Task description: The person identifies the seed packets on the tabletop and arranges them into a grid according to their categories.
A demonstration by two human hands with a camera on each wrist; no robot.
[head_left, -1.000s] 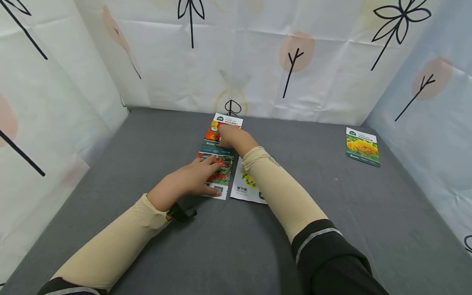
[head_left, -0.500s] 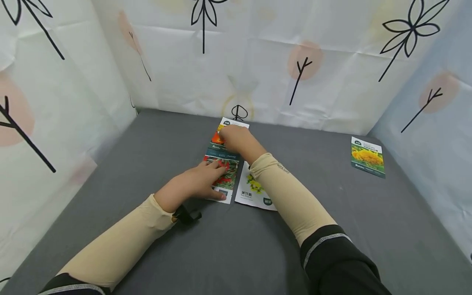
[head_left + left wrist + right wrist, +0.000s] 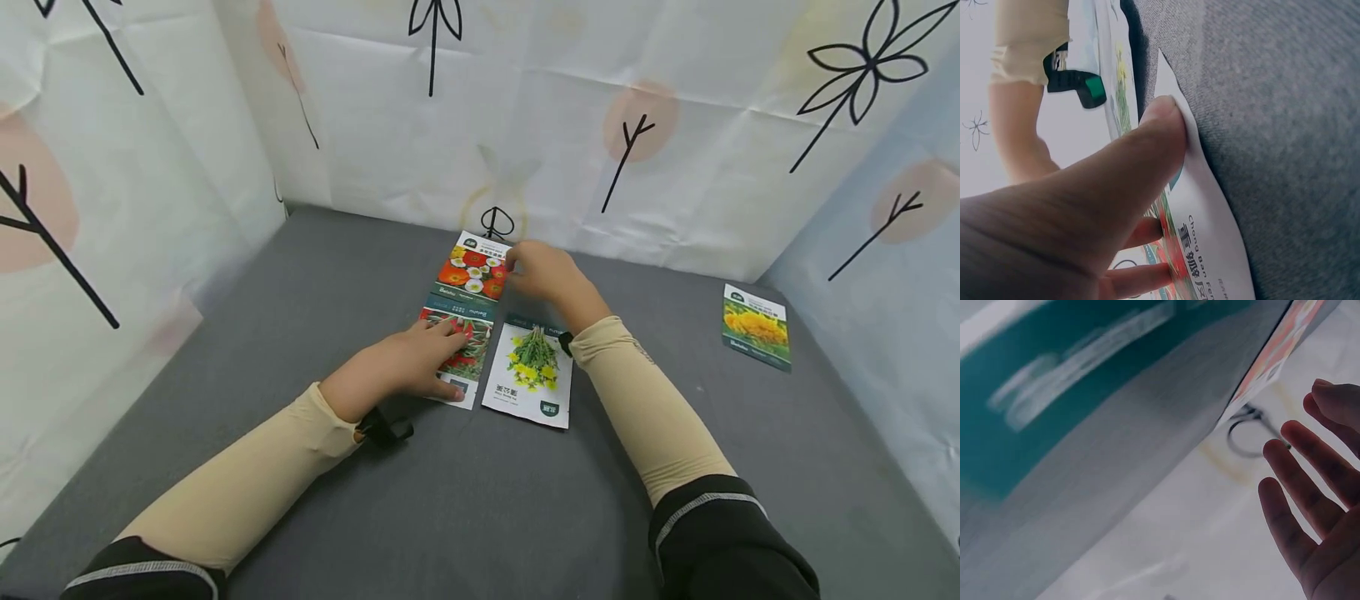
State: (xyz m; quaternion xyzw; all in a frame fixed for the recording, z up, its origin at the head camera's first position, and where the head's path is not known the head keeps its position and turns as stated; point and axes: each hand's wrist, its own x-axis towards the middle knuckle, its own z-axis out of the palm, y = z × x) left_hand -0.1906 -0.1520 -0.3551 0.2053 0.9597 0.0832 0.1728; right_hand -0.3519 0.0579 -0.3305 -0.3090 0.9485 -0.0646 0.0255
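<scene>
Several flat seed packets lie on the grey cloth. My left hand [image 3: 408, 358] rests with spread fingers on a packet with red flowers [image 3: 480, 343]. In the left wrist view its thumb lies along the packet's white end [image 3: 1210, 212]. Directly beyond, end to end with it, is a seed packet with orange, red and white flowers [image 3: 472, 273]. My right hand [image 3: 543, 271] is at that packet's right edge, and in the right wrist view its fingers [image 3: 1300, 481] are loosely spread with nothing held. A white seed packet with yellow flowers [image 3: 534, 362] lies below the right wrist.
Far to the right lies another seed packet with a yellow bloom [image 3: 756, 323]. White patterned fabric [image 3: 555, 125] stands as a wall along the back and both sides of the grey tabletop [image 3: 480, 517].
My right hand has moved right, off the orange-flower packet, uncovering it and the white packet. The left hand stays on the red-flower packet. The head view has shifted slightly.
</scene>
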